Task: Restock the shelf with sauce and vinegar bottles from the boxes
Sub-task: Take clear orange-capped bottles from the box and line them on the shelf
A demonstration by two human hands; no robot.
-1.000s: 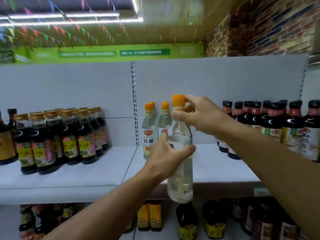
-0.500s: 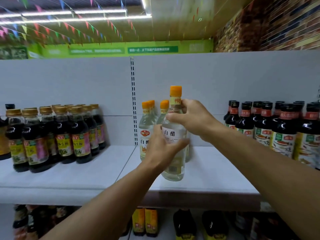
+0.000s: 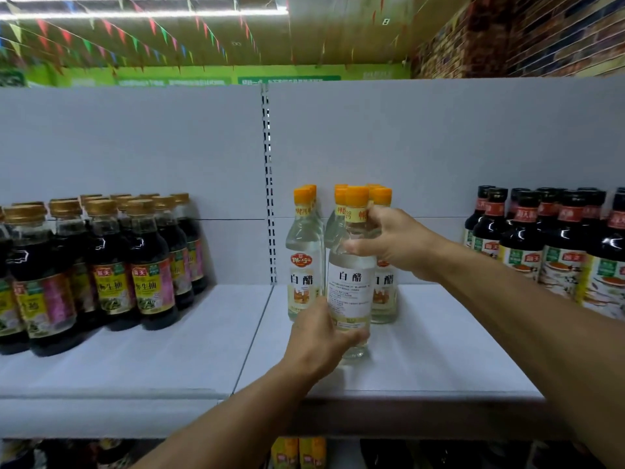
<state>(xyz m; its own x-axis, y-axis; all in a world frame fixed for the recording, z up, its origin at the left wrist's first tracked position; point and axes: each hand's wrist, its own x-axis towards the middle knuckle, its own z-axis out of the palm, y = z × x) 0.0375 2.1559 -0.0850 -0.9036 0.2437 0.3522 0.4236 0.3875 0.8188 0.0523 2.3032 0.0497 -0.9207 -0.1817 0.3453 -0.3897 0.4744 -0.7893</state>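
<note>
A clear white vinegar bottle [image 3: 351,286] with an orange cap stands upright on the white shelf [image 3: 422,360], in front of several like bottles [image 3: 302,258]. My right hand [image 3: 392,242] grips its neck and shoulder from the right. My left hand [image 3: 321,336] wraps around its lower part from the left. The bottle's base rests on or just at the shelf surface; I cannot tell whether it touches.
Dark soy sauce bottles with gold caps [image 3: 111,265] fill the shelf's left section. Dark bottles with black caps [image 3: 554,248] stand at the right. Bare shelf lies on both sides of the vinegar group. More bottles show on the lower shelf [image 3: 297,451].
Both hands carried the vinegar bottle up from below the shelf edge and forward onto the shelf, up to the other vinegar bottles. My left hand slid lower on the bottle.
</note>
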